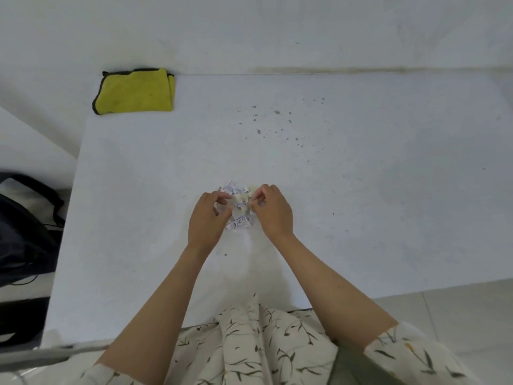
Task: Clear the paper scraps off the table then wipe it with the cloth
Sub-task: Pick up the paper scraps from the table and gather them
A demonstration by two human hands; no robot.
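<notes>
A small heap of crumpled white and cream paper scraps (239, 207) lies on the white table (361, 218), near its middle front. My left hand (208, 219) is at the heap's left side, fingers curled round scraps. My right hand (273, 209) is at its right side, fingertips pinching scraps. Part of the heap is hidden between the hands. A folded yellow cloth (136, 91) with a dark edge lies flat at the table's far left corner, well away from both hands.
Dark specks and stains (277, 120) dot the table beyond the heap, right of centre. A dark bag (25, 226) stands on the floor left of the table. A white wall runs along the table's far edge. Tiled floor shows at the right.
</notes>
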